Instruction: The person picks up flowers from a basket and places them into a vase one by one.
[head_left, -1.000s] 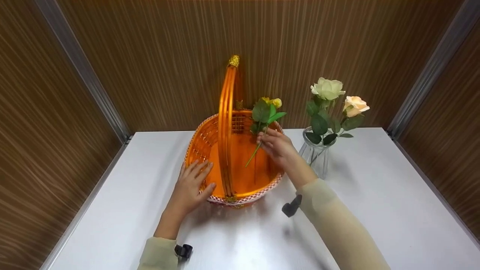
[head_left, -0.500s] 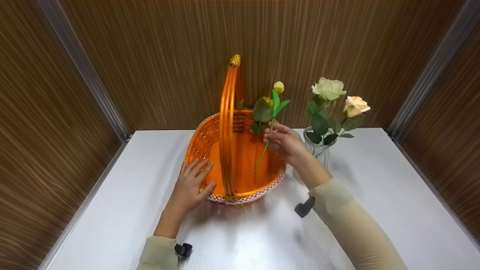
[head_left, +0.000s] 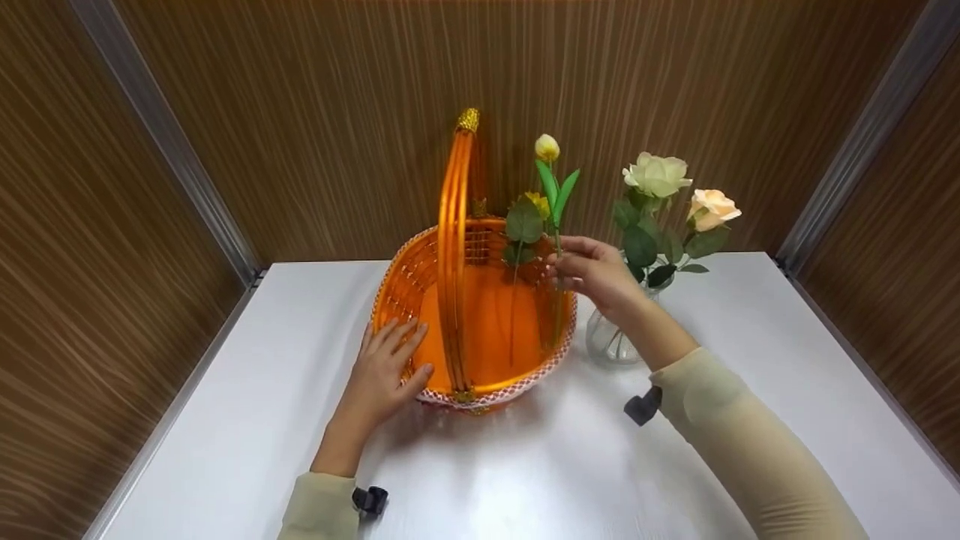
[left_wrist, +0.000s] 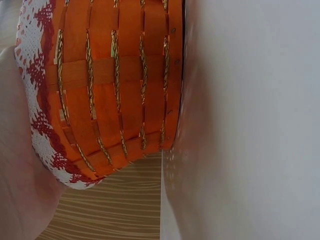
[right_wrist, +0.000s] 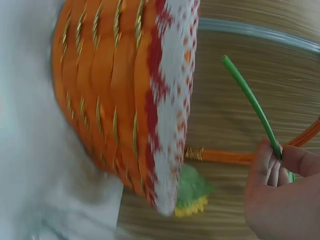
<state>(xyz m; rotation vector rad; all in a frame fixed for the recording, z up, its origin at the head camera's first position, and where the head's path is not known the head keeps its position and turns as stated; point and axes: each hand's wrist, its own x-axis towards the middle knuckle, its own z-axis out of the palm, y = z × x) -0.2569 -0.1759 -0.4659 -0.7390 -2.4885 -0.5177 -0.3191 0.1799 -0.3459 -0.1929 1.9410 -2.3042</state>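
My left hand (head_left: 379, 379) rests on the lace-trimmed left front rim of an orange woven basket (head_left: 487, 315), its fingers spread over the edge. In the left wrist view the palm (left_wrist: 20, 165) lies against that trim. My right hand (head_left: 604, 279) pinches the green stem of a yellow-white tulip (head_left: 547, 148), held upright over the basket's right side. The right wrist view shows the stem's lower end (right_wrist: 247, 92) above the rim, touching nothing. Leaning inside the basket is a yellow flower (head_left: 538, 202) with a broad dark leaf (head_left: 523, 221).
Right of the basket stands a clear glass vase (head_left: 613, 346) holding a white rose (head_left: 657, 177) and a peach rose (head_left: 712, 210). My right forearm partly covers the vase. The basket's tall handle (head_left: 452, 247) arches over its middle. A wood-grain wall (head_left: 337, 135) closes off the back.
My right hand has moved right and slightly up with the tulip, whose stem has turned from slanting to nearly upright. The left hand stays on the rim.
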